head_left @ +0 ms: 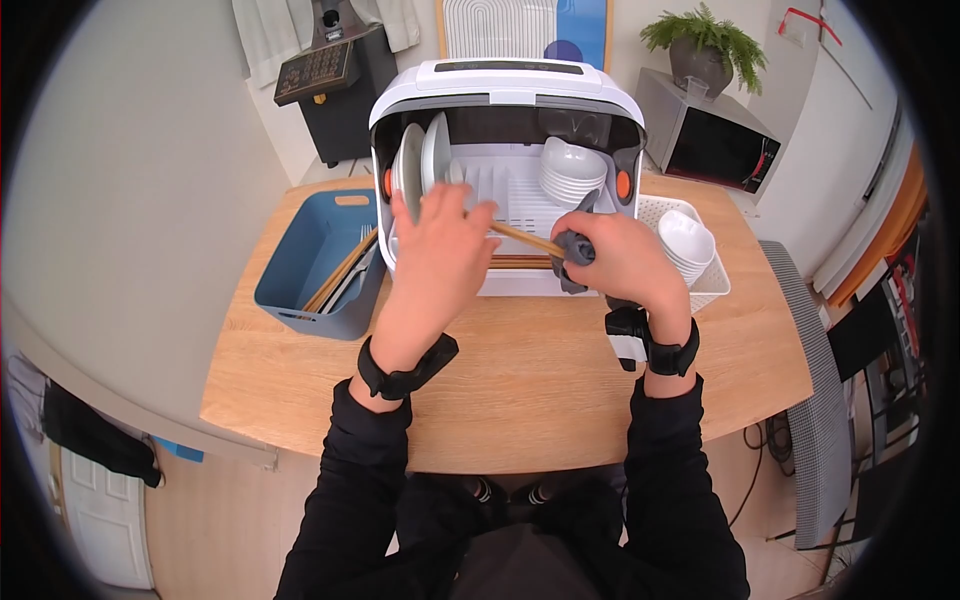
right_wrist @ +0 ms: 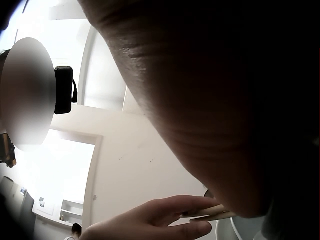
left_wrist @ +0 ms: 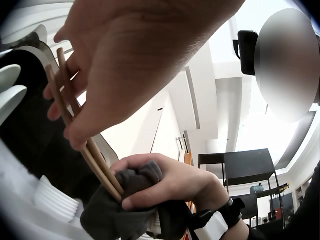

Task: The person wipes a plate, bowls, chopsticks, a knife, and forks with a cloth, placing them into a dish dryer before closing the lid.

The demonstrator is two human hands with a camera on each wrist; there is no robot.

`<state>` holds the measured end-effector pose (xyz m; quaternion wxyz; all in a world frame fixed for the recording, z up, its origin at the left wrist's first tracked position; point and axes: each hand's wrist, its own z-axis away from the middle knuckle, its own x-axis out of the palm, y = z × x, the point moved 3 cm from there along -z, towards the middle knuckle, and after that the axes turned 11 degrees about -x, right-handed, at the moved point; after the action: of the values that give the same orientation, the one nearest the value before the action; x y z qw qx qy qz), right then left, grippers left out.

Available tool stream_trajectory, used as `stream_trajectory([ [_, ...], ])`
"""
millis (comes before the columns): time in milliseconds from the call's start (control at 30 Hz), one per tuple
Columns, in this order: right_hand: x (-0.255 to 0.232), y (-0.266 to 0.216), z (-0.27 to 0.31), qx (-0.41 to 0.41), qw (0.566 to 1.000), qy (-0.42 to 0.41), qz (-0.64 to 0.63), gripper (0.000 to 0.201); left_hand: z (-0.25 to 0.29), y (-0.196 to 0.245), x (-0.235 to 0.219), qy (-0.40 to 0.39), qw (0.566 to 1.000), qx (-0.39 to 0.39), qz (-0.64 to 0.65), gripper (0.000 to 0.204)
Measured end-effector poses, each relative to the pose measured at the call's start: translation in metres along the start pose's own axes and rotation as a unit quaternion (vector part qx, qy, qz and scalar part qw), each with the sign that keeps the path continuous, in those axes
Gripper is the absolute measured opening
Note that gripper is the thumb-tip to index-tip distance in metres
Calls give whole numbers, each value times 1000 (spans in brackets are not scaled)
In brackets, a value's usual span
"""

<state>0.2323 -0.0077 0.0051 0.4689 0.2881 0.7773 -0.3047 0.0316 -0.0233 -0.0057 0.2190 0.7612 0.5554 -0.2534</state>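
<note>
Held across the front of a white countertop dishwasher [head_left: 610,92] is a pair of wooden chopsticks [head_left: 525,238]. Thumb and fingers of my left hand [head_left: 438,260] pinch them toward one end, as the left wrist view shows. Around their other end, my right hand [head_left: 630,258] grips a dark grey cloth [left_wrist: 107,215], bunched over the sticks. White plates [head_left: 410,165] stand upright at the left inside the dishwasher, and stacked white bowls [head_left: 572,178] sit at the right. More wooden sticks [head_left: 525,262] lie along its front, below the held pair.
To the left is a blue basket [head_left: 285,255] with chopsticks and cutlery. A white basket [head_left: 712,293] with stacked bowls stands on the right. Behind it are a microwave [head_left: 715,135] and a potted plant [head_left: 697,65]. The wooden table [head_left: 530,400] ends close to the person.
</note>
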Motion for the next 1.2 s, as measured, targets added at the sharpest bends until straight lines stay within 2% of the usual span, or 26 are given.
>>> stream_trajectory([
  [100, 0, 8, -5, 7, 997, 46, -58, 31, -10, 0, -12, 104, 992, -67, -33, 39],
  [167, 7, 15, -13, -4, 989, 79, -124, 33, -11, -3, -11, 83, 990, -111, -7, 36],
  [233, 23, 19, -24, -20, 972, 107, -208, 36, -7, -10, -1, -6, 988, -149, 50, 30],
  [267, 30, 18, -28, -50, 954, 145, -256, 38, -6, -10, 3, -48, 987, -145, 58, 28],
  [333, 32, 6, -31, -56, 948, 108, -294, 38, -4, -7, 11, -134, 979, -137, 72, 29],
  [367, 33, 1, -31, -59, 944, 90, -312, 38, -5, -5, 11, -140, 977, -137, 81, 30],
  [433, 39, -3, -31, -58, 959, 54, -272, 39, -7, 1, 10, -153, 974, -136, 100, 33],
  [533, 39, -8, -29, -54, 964, 27, -261, 38, -6, 0, 16, -150, 956, -131, 214, 30],
  [733, 34, -2, -27, -56, 966, 14, -253, 44, -5, 0, 19, -80, 973, -107, 190, 21],
  [867, 20, 23, -27, -53, 948, 166, -266, 46, -7, -3, 15, -153, 941, -163, 253, 17],
  [900, 15, 20, -28, -25, 900, 181, -396, 46, -9, 1, 11, -174, 930, -180, 268, 17],
  [933, 11, 15, -28, 7, 833, 194, -519, 46, -9, 5, 11, -197, 918, -194, 283, 17],
  [967, 12, 11, -28, 40, 748, 203, -631, 46, -7, 8, 13, -185, 919, -183, 295, 17],
  [1000, 21, 9, -30, 58, 729, 208, -649, 45, -4, 10, 15, -173, 920, -172, 307, 17],
  [1033, 26, 7, -32, 35, 741, 200, -641, 45, -2, 12, 16, -162, 920, -161, 319, 17],
  [1100, 32, -1, -35, -11, 761, 183, -622, 44, -2, 13, 12, -194, 919, -155, 305, 17],
  [1133, 32, -3, -35, 5, 757, 183, -627, 43, -3, 13, 10, -209, 919, -151, 298, 18],
  [1200, 33, -2, -35, 13, 745, 185, -641, 41, -2, 11, 11, -179, 935, -110, 286, 14],
])
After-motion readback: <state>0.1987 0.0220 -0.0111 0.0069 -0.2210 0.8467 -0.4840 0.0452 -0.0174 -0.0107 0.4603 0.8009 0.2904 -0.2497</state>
